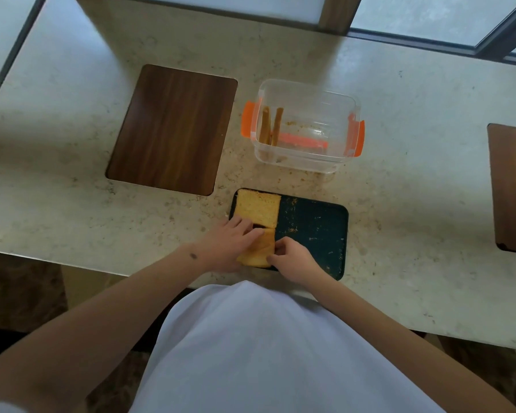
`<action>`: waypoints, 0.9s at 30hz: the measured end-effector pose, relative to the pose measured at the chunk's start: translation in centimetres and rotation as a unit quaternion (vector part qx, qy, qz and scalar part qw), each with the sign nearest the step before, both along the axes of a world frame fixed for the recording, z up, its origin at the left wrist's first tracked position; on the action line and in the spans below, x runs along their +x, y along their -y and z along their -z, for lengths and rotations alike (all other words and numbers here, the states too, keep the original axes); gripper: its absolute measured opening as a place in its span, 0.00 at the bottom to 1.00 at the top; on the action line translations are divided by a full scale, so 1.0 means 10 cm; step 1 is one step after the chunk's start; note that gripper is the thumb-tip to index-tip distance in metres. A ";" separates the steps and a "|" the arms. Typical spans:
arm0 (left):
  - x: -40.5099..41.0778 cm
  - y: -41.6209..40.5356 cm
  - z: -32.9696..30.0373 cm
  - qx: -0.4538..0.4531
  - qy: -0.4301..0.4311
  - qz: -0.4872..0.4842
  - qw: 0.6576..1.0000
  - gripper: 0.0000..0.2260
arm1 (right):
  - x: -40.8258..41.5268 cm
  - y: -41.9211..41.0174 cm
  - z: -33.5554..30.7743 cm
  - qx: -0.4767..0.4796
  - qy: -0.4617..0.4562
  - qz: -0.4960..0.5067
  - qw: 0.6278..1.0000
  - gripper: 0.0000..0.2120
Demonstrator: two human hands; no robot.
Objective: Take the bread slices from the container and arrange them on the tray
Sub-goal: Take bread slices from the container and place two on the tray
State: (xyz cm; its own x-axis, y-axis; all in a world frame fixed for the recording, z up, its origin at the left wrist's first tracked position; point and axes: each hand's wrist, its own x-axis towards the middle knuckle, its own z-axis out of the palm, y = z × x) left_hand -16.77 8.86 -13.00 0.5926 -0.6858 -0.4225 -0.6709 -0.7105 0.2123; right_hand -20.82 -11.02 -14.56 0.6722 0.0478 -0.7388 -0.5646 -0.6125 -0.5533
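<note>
A: What sits on the dark rectangular tray (pixel 313 234)?
B: Two square, porous bread slices: the far slice (pixel 258 208) flat in its far left corner, the near slice (pixel 259 253) just behind it.
A: And the hands?
B: The left hand (pixel 227 242) lies flat, the right hand (pixel 292 257) curled, both grips pinching the near slice.
A: Beyond the tray?
B: A clear plastic container (pixel 304 123) with orange clips holds two upright slices (pixel 270 125).

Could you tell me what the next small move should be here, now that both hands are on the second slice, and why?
Probably let go of the near slice once it lies flat on the tray, then reach to the container. Both the left hand and right hand are pressing it beside the far slice, two slices stand in the container, and the tray's right half is bare.
</note>
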 end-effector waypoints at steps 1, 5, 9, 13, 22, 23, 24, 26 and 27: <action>0.00 -0.01 0.00 0.004 0.002 0.005 1.000 0.39 | 0.00 0.00 0.00 -0.004 -0.002 0.004 1.000 0.11; 0.04 -0.02 0.00 0.012 0.003 0.022 1.000 0.37 | 0.01 -0.01 0.00 -0.013 -0.008 0.009 1.000 0.13; 0.08 -0.03 -0.02 0.020 0.008 0.038 0.999 0.36 | 0.02 -0.04 0.00 -0.013 -0.010 0.011 1.000 0.12; 0.06 -0.04 -0.02 0.032 0.023 0.040 0.998 0.34 | 0.03 -0.07 0.00 -0.011 -0.016 0.006 1.000 0.13; -0.03 -0.02 -0.01 0.046 0.040 0.053 0.997 0.31 | 0.05 -0.08 0.05 -0.021 -0.025 -0.031 0.999 0.12; -0.03 -0.02 -0.02 0.048 0.034 0.055 0.997 0.31 | 0.06 -0.07 0.05 -0.025 -0.029 -0.039 0.998 0.12; -0.02 -0.02 -0.03 0.050 0.027 0.056 0.997 0.31 | 0.08 -0.07 0.06 -0.029 -0.034 -0.047 0.998 0.12; 0.00 -0.01 -0.07 0.052 0.001 0.051 0.997 0.28 | 0.14 -0.05 0.04 -0.042 -0.041 -0.074 0.996 0.12; 0.03 -0.01 -0.11 0.047 -0.013 0.045 0.998 0.26 | 0.18 -0.03 0.01 -0.053 -0.043 -0.096 0.993 0.12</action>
